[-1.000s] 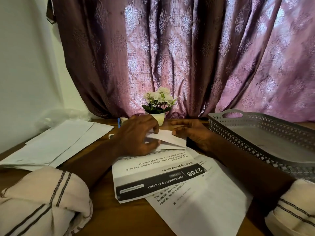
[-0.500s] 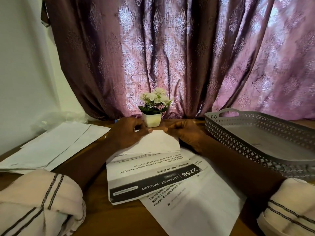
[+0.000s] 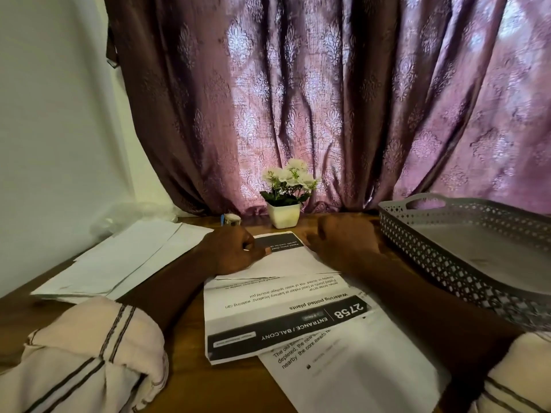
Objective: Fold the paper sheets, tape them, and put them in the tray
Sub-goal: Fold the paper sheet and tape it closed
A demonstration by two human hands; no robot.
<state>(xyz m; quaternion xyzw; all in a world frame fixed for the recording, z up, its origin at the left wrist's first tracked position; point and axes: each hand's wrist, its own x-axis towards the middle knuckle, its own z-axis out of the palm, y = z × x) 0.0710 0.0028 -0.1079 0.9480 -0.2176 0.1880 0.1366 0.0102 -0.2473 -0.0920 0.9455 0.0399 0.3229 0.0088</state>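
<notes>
**Folded sheet (image 3: 292,260) at mid-table (image 3: 196,386), both hands on it; untaped, and not in the tray (image 3: 441,263).**

I note the left hand (image 3: 234,253) is curled at the sheet's left edge, thumb tip on the dark printed band, and I judge it a pinch. The right hand (image 3: 343,242) lies over the right edge, too blurred for me to tell its grip. The sheet rests on a printed sheet (image 3: 277,305), so I expect it to slide. I judge the paper light, limp, easily creased and inclined to spring open. It is best held flat at the fold with one hand. The tape roll (image 3: 232,219) stands just behind the left hand, beside the flower pot (image 3: 283,214).
</notes>
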